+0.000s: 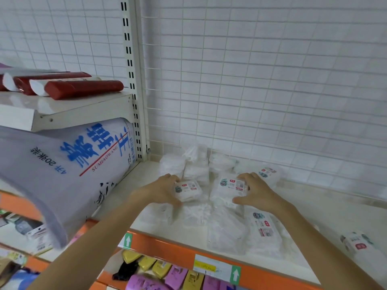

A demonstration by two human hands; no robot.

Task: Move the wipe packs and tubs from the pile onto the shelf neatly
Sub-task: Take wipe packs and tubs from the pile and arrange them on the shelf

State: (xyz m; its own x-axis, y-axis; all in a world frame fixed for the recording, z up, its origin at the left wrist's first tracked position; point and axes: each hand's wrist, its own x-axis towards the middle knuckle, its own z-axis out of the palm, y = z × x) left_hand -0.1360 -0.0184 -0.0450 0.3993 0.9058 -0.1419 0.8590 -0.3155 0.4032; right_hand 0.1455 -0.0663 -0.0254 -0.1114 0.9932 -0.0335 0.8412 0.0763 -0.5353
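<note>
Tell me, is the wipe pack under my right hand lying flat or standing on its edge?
Lying flat. The wipe pack rests on other white packs with its printed label facing up, and the right hand grips its right end.

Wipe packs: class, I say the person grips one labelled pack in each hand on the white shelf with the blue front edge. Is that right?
Not quite. The head view shows the shelf has an orange front edge, not blue. The rest holds: the left hand and right hand each grip a labelled wipe pack.

White labelled wipe packs (231,190) lie jumbled on the cream shelf (326,214), several label-up.
</note>
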